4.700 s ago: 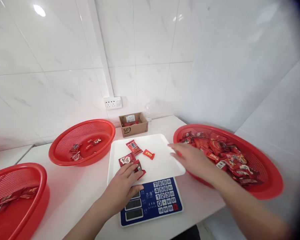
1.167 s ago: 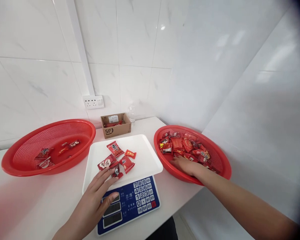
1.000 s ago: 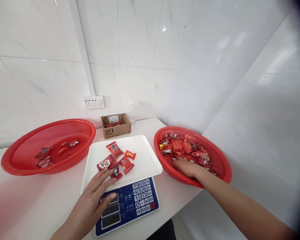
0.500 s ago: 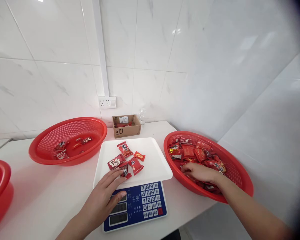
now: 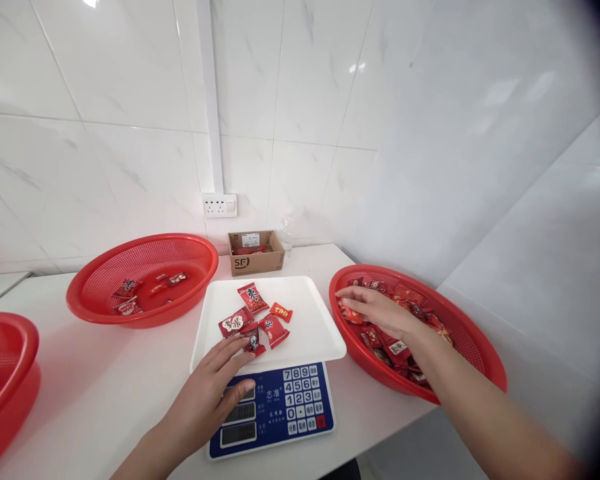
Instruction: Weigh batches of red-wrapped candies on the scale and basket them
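A white weighing tray (image 5: 305, 337) tops a blue digital scale (image 5: 275, 407) with a keypad and displays. Several small red snack packets lie on the tray, among them an upper packet (image 5: 253, 297), a small orange-red one (image 5: 281, 311) and one to the right (image 5: 274, 331). My left hand (image 5: 207, 387) is open over the tray's front left, its fingertips at a dark red packet (image 5: 253, 341). My right hand (image 5: 380, 311) is inside the right red basket (image 5: 490, 363), open, fingers and thumb apart over packets near its left rim. A red packet (image 5: 349, 315) shows under those fingertips.
A red basket (image 5: 93, 287) with a few packets stands at left, and part of another red basket (image 5: 10, 373) shows at the left edge. A cardboard box (image 5: 257, 264) sits behind the scale, below a wall socket (image 5: 220, 205). A wall borders the right side.
My right hand has moved up and left within the right basket, uncovering packets near its front. My left hand stays at the tray. The view has shifted slightly.
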Demonstrator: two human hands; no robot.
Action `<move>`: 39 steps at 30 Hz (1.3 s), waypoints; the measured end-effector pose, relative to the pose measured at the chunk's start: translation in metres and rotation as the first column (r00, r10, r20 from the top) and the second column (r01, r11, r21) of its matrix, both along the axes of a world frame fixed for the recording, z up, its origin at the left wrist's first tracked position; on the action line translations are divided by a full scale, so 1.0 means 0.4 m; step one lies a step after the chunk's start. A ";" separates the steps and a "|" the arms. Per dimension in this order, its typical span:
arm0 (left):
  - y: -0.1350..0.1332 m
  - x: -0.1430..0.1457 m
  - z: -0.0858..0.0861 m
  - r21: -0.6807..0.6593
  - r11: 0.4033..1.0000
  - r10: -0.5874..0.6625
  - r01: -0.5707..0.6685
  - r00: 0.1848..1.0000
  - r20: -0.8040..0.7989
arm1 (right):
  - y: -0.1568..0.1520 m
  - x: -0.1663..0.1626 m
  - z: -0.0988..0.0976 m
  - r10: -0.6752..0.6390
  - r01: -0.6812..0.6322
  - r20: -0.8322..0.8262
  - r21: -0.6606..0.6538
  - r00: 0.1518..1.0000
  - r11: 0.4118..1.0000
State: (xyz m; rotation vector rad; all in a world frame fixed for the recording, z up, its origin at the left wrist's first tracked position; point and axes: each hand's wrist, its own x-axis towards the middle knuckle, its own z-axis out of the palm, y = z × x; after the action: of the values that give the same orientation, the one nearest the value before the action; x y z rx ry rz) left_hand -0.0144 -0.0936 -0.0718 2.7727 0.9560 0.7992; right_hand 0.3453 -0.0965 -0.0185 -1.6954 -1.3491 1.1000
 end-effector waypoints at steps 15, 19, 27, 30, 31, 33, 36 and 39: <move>-0.024 -0.029 0.032 0.047 0.998 0.043 -0.040 0.996 -0.081 | 0.288 -0.272 -0.071 0.107 -0.154 0.234 0.193 0.966 0.969; -0.023 -0.037 0.024 0.035 0.998 0.056 -0.053 0.995 -0.082 | 0.280 -0.268 -0.071 0.160 -0.252 0.366 0.219 0.917 0.943; -0.023 -0.012 0.038 0.029 0.999 0.024 -0.023 0.999 -0.044 | 0.260 -0.268 -0.080 0.255 -0.380 0.461 0.199 0.850 0.903; -0.023 -0.011 0.039 0.033 0.999 0.025 -0.024 0.998 -0.050 | 0.251 -0.267 -0.076 0.282 -0.414 0.477 0.196 0.832 0.889; -0.023 -0.012 0.037 0.035 0.999 0.025 -0.023 0.998 -0.051 | 0.248 -0.266 -0.075 0.285 -0.418 0.480 0.197 0.830 0.887; -0.023 -0.016 0.032 0.038 0.999 0.027 -0.025 0.998 -0.058 | 0.241 -0.262 -0.073 0.279 -0.414 0.482 0.200 0.831 0.888; -0.023 -0.023 0.024 0.038 0.999 0.034 -0.031 0.997 -0.072 | 0.233 -0.256 -0.071 0.274 -0.407 0.479 0.198 0.834 0.892; -0.023 -0.025 0.019 0.033 0.999 0.040 -0.037 0.996 -0.080 | 0.228 -0.253 -0.072 0.285 -0.417 0.482 0.192 0.829 0.888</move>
State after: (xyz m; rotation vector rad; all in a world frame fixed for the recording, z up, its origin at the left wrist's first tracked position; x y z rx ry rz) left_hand -0.0244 -0.1028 -0.0642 2.8420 1.0221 0.7183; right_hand 0.2441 -0.0053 -0.0473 -1.5594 -2.0766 0.6656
